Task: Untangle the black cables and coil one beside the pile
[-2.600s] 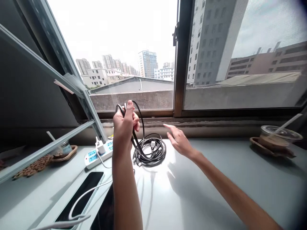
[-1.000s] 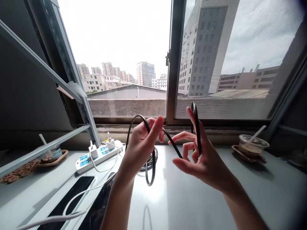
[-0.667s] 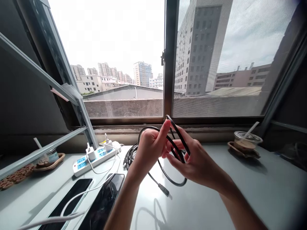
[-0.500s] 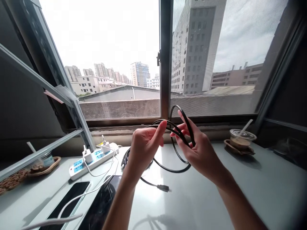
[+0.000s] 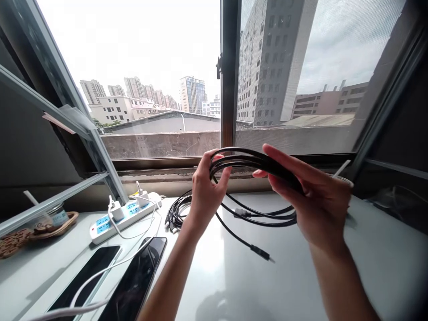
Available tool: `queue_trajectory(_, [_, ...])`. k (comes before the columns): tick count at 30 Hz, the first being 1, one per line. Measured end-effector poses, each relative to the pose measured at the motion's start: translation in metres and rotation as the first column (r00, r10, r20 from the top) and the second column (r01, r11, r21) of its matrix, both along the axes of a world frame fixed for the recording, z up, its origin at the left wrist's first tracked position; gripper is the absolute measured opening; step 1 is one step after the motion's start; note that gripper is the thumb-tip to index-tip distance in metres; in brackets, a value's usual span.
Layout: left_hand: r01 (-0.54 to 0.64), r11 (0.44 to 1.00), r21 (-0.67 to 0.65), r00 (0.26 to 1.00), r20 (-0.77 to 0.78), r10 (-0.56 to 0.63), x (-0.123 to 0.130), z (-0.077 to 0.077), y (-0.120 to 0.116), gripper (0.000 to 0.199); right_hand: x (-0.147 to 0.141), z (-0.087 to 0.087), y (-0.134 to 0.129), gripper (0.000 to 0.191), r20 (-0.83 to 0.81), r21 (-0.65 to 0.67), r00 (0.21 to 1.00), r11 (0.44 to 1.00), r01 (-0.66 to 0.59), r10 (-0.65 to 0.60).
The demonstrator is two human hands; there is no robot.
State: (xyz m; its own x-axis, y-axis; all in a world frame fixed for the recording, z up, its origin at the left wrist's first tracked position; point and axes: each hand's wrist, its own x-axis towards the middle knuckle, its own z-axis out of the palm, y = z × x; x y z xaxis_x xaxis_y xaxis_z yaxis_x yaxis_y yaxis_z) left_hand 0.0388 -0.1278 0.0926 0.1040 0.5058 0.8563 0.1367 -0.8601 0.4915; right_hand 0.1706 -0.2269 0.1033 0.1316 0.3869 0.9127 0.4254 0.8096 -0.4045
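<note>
A black cable (image 5: 245, 151) hangs in several loops between my two hands, above the white table. My left hand (image 5: 210, 180) is closed around the left side of the loops, thumb toward me. On the other side, my right hand (image 5: 317, 196) grips the bundle between thumb and fingers, its index finger stretched along the top. One plug (image 5: 260, 253) dangles below the loops at the end of the cable; a second connector (image 5: 241, 213) shows inside the coil. Behind my left forearm, another coiled black cable (image 5: 177, 213) lies on the table.
A white power strip (image 5: 125, 216) with plugged-in chargers stands at the left. Two dark-screened devices lie nearer, one a black phone (image 5: 137, 276), with a white cable (image 5: 100, 273) across them. A drink cup (image 5: 344, 178) is partly hidden behind my right hand. A metal frame (image 5: 103, 156) rises at left.
My right hand has moved right and turned, and the cable now lies in wider, more even loops. The dangling plug has shifted right. The view has tilted slightly.
</note>
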Motion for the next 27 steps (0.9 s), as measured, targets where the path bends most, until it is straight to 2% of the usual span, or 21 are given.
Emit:
queue_trajectory(2, [0.017,0.997,-0.075,0.99,0.14,-0.006,0.003,-0.002,0.007,0.012,0.001,-0.001,0.003,0.043,-0.041,0.096,0.999,0.995,-0.012,0.016])
queue_trajectory(3, [0.049,0.992,-0.114,0.981,0.192,-0.027,0.003,-0.003,0.009,0.015,0.002,-0.002,0.007,0.043,-0.052,0.145,0.998,0.989,-0.01,0.017])
queue_trajectory(5, [0.155,0.971,-0.184,0.959,0.264,-0.103,0.001,-0.002,0.011,0.035,0.006,-0.004,0.017,0.044,-0.046,0.201,0.999,0.979,0.033,-0.024])
queue_trajectory(7, [0.245,0.935,-0.254,0.944,0.283,-0.17,-0.003,0.0,0.009,0.051,0.011,-0.006,0.026,0.044,0.038,0.171,0.987,0.975,0.145,-0.153])
queue_trajectory(9, [0.211,0.94,-0.269,0.961,0.232,-0.15,-0.007,0.003,0.003,0.056,0.013,-0.006,0.031,0.045,0.176,0.082,0.939,0.955,0.285,-0.296])
queue_trajectory(11, [0.08,0.98,-0.184,0.991,0.117,-0.059,-0.008,0.005,-0.007,0.054,0.012,-0.005,0.029,0.044,0.309,-0.019,0.901,0.945,0.326,-0.305])
queue_trajectory(13, [-0.025,0.997,-0.07,0.999,0.035,0.027,-0.006,0.006,-0.018,0.05,0.007,-0.004,0.022,0.043,0.356,-0.16,0.915,0.952,0.261,-0.191])
queue_trajectory(14, [-0.037,0.998,-0.049,0.999,0.019,0.038,-0.004,0.006,-0.022,0.049,0.004,-0.003,0.017,0.043,0.344,-0.234,0.93,0.948,0.216,-0.127])
queue_trajectory(17, [0.006,0.997,-0.082,0.999,0.051,-0.001,0.004,0.003,-0.026,0.052,0.002,0.002,0.003,0.046,0.23,-0.377,0.973,0.922,0.085,0.005])
queue_trajectory(19, [0.097,0.986,-0.135,0.995,0.05,-0.091,0.008,-0.001,-0.022,0.052,0.005,0.006,-0.004,0.049,0.148,-0.412,0.986,0.911,-0.005,0.073])
queue_trajectory(21, [0.208,0.949,-0.236,0.978,0.026,-0.208,0.011,-0.006,-0.013,0.049,0.009,0.009,-0.008,0.049,0.063,-0.424,0.994,0.904,-0.053,0.088])
queue_trajectory(23, [0.242,0.892,-0.382,0.964,-0.013,-0.267,0.015,-0.013,-0.002,0.045,0.011,0.009,-0.01,0.045,-0.047,-0.397,0.998,0.915,-0.066,0.052])
queue_trajectory(25, [0.135,0.854,-0.502,0.976,-0.081,-0.202,0.02,-0.021,0.005,0.042,0.007,0.008,-0.012,0.04,-0.16,-0.318,0.987,0.947,-0.055,0.003])
queue_trajectory(27, [-0.012,0.826,-0.563,0.981,-0.168,-0.1,0.027,-0.029,0.008,0.042,0.0,0.004,-0.013,0.036,-0.183,-0.251,0.983,0.967,-0.043,-0.004])
